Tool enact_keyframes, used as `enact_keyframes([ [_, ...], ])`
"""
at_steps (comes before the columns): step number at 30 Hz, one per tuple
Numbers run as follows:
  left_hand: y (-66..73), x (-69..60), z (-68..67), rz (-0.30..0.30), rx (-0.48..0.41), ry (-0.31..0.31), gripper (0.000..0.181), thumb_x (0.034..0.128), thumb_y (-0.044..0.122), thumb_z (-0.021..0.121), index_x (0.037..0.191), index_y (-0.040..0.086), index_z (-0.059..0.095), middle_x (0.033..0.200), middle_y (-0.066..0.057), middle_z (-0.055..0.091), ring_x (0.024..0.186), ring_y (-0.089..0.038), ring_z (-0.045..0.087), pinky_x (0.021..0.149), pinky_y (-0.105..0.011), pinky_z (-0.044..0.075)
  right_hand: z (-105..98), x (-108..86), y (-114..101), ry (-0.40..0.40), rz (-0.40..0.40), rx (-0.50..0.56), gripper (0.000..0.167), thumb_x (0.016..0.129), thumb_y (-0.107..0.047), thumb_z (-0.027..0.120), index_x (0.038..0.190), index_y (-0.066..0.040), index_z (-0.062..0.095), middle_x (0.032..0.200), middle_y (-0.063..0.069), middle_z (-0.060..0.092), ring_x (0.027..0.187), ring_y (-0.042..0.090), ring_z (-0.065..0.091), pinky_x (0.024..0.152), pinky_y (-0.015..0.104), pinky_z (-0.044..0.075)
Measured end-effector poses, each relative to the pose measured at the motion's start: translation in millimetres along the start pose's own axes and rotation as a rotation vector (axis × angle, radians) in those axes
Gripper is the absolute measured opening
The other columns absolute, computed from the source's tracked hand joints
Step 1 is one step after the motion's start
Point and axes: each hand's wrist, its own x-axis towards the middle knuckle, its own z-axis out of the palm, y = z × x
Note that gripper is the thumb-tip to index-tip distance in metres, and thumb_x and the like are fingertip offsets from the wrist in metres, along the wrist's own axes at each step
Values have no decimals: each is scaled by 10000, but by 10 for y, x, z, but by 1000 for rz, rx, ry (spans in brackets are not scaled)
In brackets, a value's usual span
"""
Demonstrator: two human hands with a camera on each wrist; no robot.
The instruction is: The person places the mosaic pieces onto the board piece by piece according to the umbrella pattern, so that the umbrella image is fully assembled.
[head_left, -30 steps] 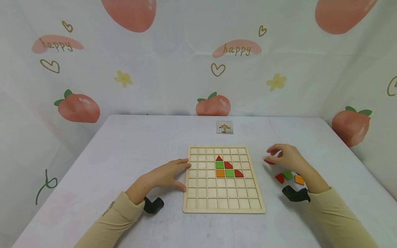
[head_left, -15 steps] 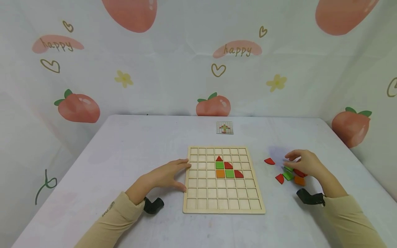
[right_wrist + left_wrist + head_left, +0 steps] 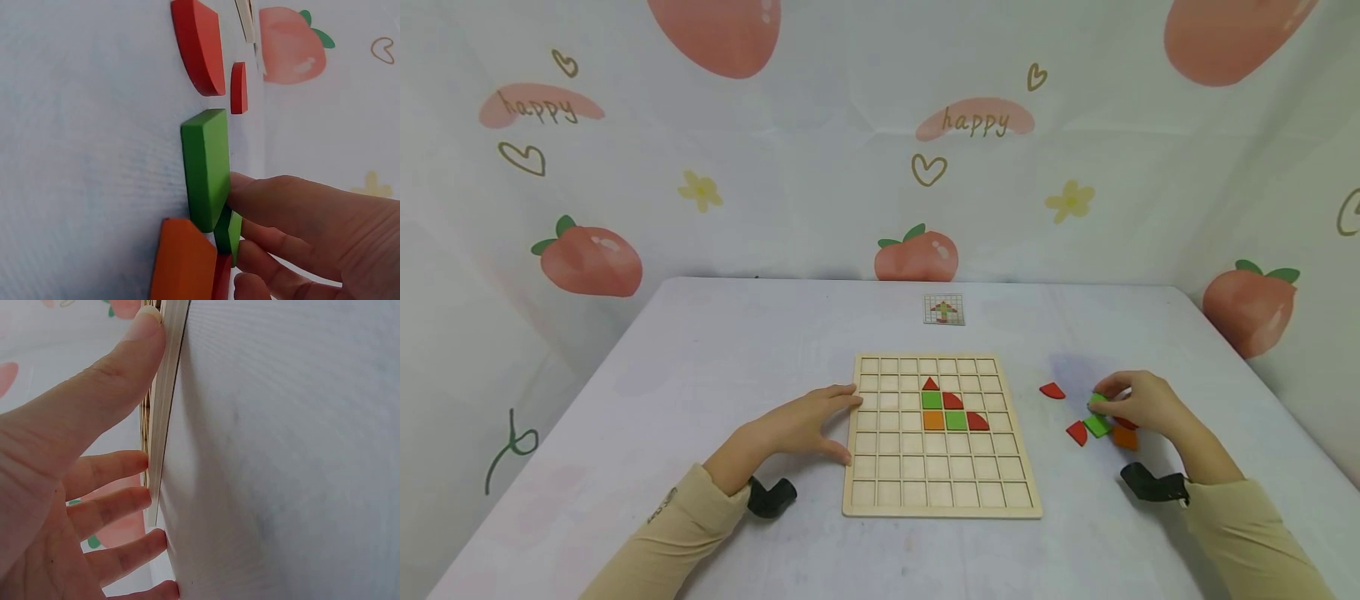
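Observation:
A pale wooden grid board (image 3: 902,467) lies on the table. My left hand (image 3: 797,421) rests at its left side; in the left wrist view the thumb (image 3: 112,372) touches the board's edge (image 3: 165,394) and the fingers are spread. Set in the board are an orange square (image 3: 933,420), two green squares, two red quarter-circles and a red triangle (image 3: 930,384). To the right, my right hand (image 3: 1146,404) pinches a green tile (image 3: 228,231) among loose pieces. A nearer green square (image 3: 209,169) lies right by the thumb; an orange tile (image 3: 181,259) sits beside it.
Loose red pieces, one farther back (image 3: 1052,391) and one nearer (image 3: 1077,432), lie between the board and my right hand. Another red piece (image 3: 1125,423) is partly hidden under that hand. A small pattern card (image 3: 943,309) lies behind the board, before a printed cloth backdrop.
My right hand has moved right and toward me, away from the red piece at the back, and its fingers have come down onto a green tile. The left hand stays put.

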Motion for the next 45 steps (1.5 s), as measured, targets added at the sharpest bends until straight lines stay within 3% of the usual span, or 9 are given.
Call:
enact_keyframes([
  [15,1,4,0,-3,8,-2,826,740,419,751,1391,36,417,1511,-160,307,1394,-348,302,1123,-483,307,-26,-10,-103,9,13,-7,375,811,-231,711,1039,57,635,985,247,625,838,308,564,594,245,488],
  [22,5,2,-5,-4,5,-6,824,743,417,750,1392,36,415,1516,-157,300,1397,-351,293,1124,-490,302,19,-22,-257,54,-51,-17,341,797,-206,722,1012,48,649,963,234,641,794,258,560,588,249,463],
  [32,12,7,-8,0,6,-6,826,741,410,752,1390,26,414,1509,-163,311,1397,-350,295,1127,-486,298,105,-33,-528,61,-119,0,309,781,-183,730,997,29,668,944,182,658,744,181,518,575,226,431],
  [45,-8,14,7,-11,5,-6,826,743,426,746,1394,42,413,1517,-150,300,1402,-344,287,1132,-484,291,304,-17,-928,16,-279,28,250,771,-131,735,975,4,680,851,70,642,616,106,448,496,198,389],
])
